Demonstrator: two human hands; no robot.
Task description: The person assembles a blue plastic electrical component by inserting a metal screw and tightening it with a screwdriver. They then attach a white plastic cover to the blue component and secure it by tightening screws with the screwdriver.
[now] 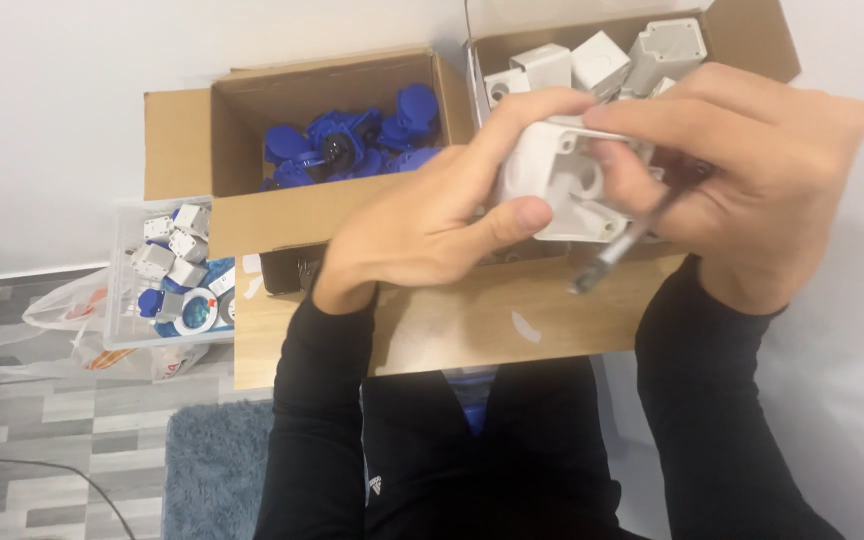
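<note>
Above the cardboard boxes [352, 215], both hands' fingers [542, 105] closed round a white housing [557, 185] (right hand [752, 170] also gripping a screwdriver [617, 250]).

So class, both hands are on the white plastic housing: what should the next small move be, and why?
Probably steady the white plastic housing with the left hand and bring the screwdriver's tip round into its open side. The right hand holds the tool with its tip pointing down and away, and its fingers already reach into the housing.

head view | worn on the person's head | faces steeply down | close over both hands and two open cardboard boxes [332, 215] | floor [72, 440] at left edge
</note>
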